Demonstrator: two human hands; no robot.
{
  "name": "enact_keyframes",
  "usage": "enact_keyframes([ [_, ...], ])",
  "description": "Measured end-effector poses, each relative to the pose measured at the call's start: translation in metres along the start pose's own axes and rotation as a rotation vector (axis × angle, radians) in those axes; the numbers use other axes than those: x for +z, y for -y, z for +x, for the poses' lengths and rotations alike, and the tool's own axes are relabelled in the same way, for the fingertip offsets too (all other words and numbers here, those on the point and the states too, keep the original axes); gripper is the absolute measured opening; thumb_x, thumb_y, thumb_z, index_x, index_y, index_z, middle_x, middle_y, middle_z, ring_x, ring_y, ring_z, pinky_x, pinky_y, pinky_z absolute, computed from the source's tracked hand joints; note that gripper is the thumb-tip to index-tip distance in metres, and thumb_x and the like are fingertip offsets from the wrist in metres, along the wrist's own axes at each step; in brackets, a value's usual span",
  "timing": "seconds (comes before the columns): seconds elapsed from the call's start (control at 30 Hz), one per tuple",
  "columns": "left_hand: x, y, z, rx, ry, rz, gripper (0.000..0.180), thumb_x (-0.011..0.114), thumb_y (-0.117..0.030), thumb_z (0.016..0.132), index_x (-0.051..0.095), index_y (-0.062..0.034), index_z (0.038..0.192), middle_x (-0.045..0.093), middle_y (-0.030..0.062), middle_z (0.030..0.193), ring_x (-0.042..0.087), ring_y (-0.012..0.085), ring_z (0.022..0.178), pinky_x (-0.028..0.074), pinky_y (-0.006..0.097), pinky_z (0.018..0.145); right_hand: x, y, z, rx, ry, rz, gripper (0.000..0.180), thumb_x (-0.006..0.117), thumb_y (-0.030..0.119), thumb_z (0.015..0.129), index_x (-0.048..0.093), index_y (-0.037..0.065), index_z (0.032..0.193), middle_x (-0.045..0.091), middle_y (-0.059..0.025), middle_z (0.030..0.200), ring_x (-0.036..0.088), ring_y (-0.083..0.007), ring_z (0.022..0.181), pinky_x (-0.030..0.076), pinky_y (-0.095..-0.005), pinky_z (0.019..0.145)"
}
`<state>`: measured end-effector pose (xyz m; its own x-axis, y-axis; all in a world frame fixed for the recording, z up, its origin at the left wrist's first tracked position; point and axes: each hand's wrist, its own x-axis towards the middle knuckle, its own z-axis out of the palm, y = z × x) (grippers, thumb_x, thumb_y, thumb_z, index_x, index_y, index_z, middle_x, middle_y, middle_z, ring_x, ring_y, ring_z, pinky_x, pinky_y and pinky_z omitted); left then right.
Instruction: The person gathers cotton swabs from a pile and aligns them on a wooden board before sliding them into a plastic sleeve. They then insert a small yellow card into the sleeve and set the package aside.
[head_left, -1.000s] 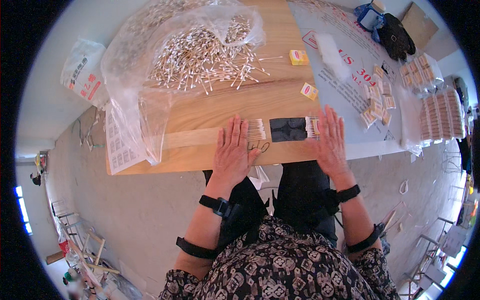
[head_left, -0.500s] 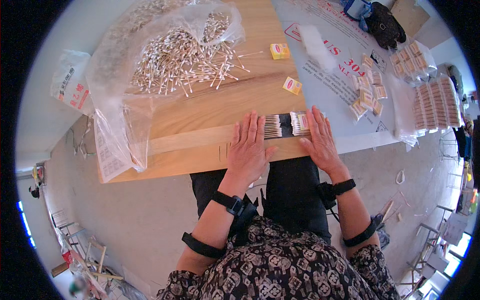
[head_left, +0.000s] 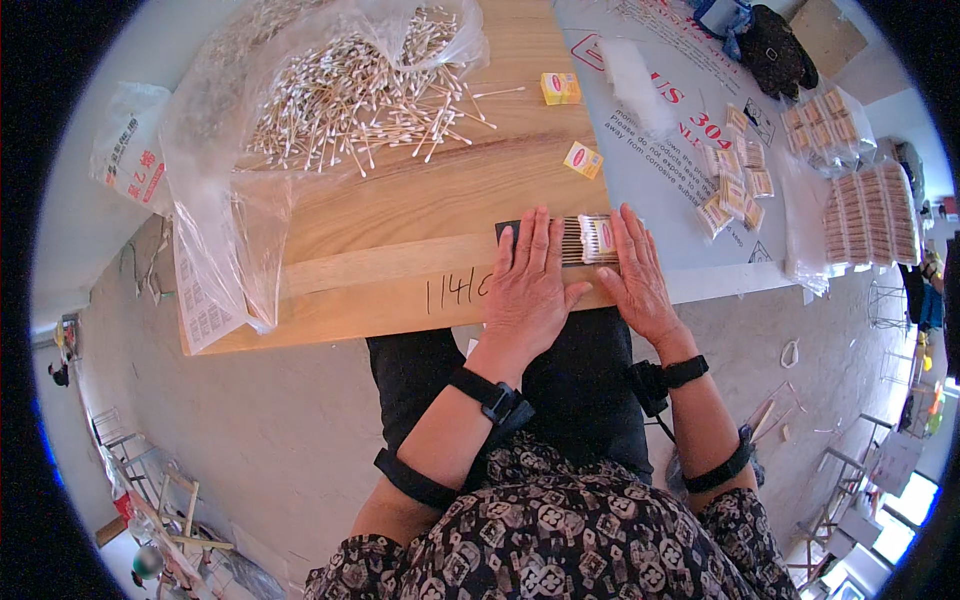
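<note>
My left hand (head_left: 525,290) lies flat, fingers stretched out, over a row of cotton swabs (head_left: 571,242) and a dark strip (head_left: 504,238) near the table's front edge. Flat as well, my right hand (head_left: 640,285) rests at the right end of the row. Between the two hands shows a small packet of cotton swabs (head_left: 598,238) with white tips and a label; its right end is under my right fingers. What lies beneath both palms is hidden. Two small yellow cards or boxes, the upper box (head_left: 560,88) and the lower box (head_left: 583,159), stand farther back.
A large heap of loose cotton swabs (head_left: 360,105) spills from a clear plastic bag (head_left: 215,200) at the left. On the grey sheet (head_left: 650,200) at the right lie several small swab packets (head_left: 733,190), stacked bundles (head_left: 872,215) and a black bag (head_left: 775,50).
My left hand has slid right toward my right hand, narrowing the gap. The swabs under it now sit against the packet, and the dark strip shows at its left.
</note>
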<state>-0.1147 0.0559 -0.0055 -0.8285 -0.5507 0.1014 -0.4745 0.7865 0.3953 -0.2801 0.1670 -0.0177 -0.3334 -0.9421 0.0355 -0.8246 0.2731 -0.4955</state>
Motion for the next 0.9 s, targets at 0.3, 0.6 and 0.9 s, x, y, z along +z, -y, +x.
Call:
enact_keyframes([
  [0.3,0.008,-0.007,0.010,-0.048,0.008,-0.166,0.071,0.054,-0.036,0.097,0.028,0.0023,0.150,0.024,0.0229,0.158,0.021,0.0344,0.148,0.015,0.045,0.121,0.003,-0.007,0.003,0.065,-0.164,0.063,0.067,0.055,0.031,0.098,0.028,0.003,0.152,0.026,-0.0208,0.158,0.024,-0.0363,0.147,0.017,-0.0459,0.120],
  [0.6,0.023,-0.001,0.033,-0.272,-0.415,-0.922,0.055,0.040,-0.026,0.106,0.027,0.0032,0.150,0.031,0.0238,0.155,0.030,0.0338,0.144,0.027,0.039,0.117,0.021,-0.014,0.033,0.726,-0.513,2.007,0.038,0.064,0.025,0.096,0.060,-0.002,0.122,0.064,-0.0070,0.104,0.060,-0.0201,0.101,0.047,-0.0393,0.097],
  [0.9,0.017,-0.031,0.039,-0.370,-0.454,-1.150,0.056,0.039,-0.032,0.106,0.031,0.0029,0.149,0.035,0.0247,0.152,0.034,0.0313,0.142,0.026,0.038,0.116,0.028,0.004,0.041,0.752,-0.649,1.664,0.024,0.064,0.016,0.095,0.070,-0.005,0.104,0.069,-0.0069,0.094,0.065,-0.0162,0.081,0.054,-0.0310,0.076],
])
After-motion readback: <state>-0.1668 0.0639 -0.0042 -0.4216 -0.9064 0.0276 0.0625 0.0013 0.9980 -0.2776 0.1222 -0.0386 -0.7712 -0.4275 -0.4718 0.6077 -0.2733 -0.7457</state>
